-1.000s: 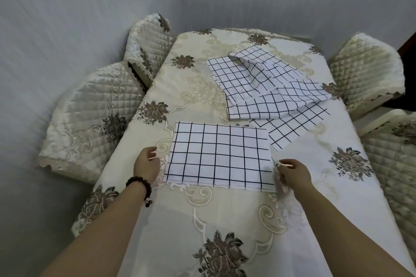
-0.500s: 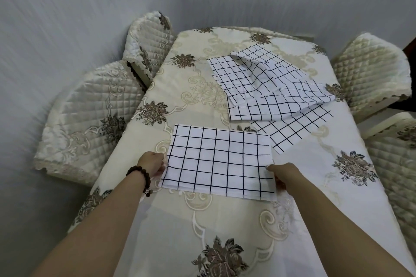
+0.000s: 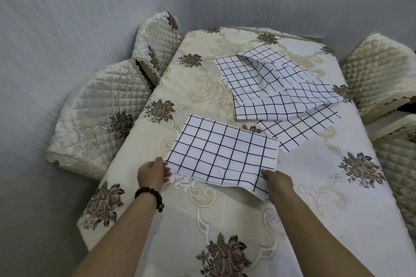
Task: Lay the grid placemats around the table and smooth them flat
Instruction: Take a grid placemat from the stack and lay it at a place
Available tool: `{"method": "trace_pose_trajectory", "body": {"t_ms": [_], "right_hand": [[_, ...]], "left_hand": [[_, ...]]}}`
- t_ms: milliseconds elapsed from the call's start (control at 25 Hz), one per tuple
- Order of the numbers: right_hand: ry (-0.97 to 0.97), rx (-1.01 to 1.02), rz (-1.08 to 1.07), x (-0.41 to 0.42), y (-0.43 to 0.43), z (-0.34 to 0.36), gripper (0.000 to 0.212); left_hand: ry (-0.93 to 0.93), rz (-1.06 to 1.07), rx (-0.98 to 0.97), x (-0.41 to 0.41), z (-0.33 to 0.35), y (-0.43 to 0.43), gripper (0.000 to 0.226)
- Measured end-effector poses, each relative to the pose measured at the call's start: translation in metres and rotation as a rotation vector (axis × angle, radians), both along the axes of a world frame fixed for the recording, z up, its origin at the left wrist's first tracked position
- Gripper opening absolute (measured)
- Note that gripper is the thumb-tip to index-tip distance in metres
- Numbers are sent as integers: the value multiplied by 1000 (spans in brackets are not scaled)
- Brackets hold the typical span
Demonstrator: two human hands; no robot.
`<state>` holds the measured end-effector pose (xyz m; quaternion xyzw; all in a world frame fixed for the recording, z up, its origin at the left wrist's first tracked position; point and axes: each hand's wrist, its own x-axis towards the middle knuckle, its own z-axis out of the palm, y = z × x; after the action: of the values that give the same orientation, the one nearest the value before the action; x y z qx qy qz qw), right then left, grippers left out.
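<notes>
the grid placemat (image 3: 222,155) is held over the near half of the surface (image 3: 337,220), a little left of the middle, and is turned slightly so that its far left corner is aimed towards the left edge. its near edge is raised off the cloth, and a shadow is seen beneath it; whether the far edge rests on the surface cannot be told. the near left corner is pinched by the left hand (image 3: 153,173), whose fingers are curled at the hem. the near right corner is gripped by the right hand (image 3: 279,184), with the thumb laid on top and the other fingers hidden under the fabric.

a dark bead bracelet (image 3: 149,195) is worn on the left wrist.

a heap of placemats (image 3: 276,87) with the same black grid on white is spread over the far right part of the surface. these sheets are overlapped at different angles, and the topmost is rumpled into a raised fold. the lowest sheet of the heap is found just beside the far right corner of the held placemat; whether the two touch cannot be told.

the surface is covered by a cream tablecloth (image 3: 198,94) patterned with scrolls and brown flowers. quilted chairs (image 3: 96,114) in matching cream covers are set along the left and right edges, and a grey wall (image 3: 67,7) is seen behind them.
</notes>
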<state>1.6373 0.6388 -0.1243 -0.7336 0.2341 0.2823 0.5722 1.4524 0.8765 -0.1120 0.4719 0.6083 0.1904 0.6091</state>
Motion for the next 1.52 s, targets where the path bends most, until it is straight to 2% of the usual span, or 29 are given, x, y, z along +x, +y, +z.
{"method": "trace_pose_trajectory", "body": {"t_ms": [160,280,360,480,560,800,920,1000,1160,1320,1520], "right_hand": [[184,222,-59,-31,19,-3,14],[295,290,-56,-55,32,-4,21],[353,316,-45,-71,38,0,17],[426,376,25,-88,40,3,13],[406,395,41,-87,36,3,15],[249,391,-85,-34,-4,7,7],[187,307,113,-24,-10,7,16],[163,258,252,-28,-4,9,14],[119,180,424,-43,15,11,13],[113,156,478,-60,30,6,3],[116,162,469,-69,42,1,3]], "left_hand": [[-125,-206,-497,-2,1,-54,45],[-239,-214,-640,5,-5,-87,44],[-267,-130,-606,11,-12,-95,37],[-162,-63,-449,10,-26,-93,54],[-134,-57,-364,3,-23,-88,39],[-213,-344,-362,-31,-15,-55,28],[-198,-505,-399,-47,-14,-40,30],[-167,-561,-388,-56,-16,-30,29],[-65,-474,-284,-64,-21,-13,22],[75,-297,-87,-65,-27,1,6],[224,-261,117,-54,-19,21,38]]}}
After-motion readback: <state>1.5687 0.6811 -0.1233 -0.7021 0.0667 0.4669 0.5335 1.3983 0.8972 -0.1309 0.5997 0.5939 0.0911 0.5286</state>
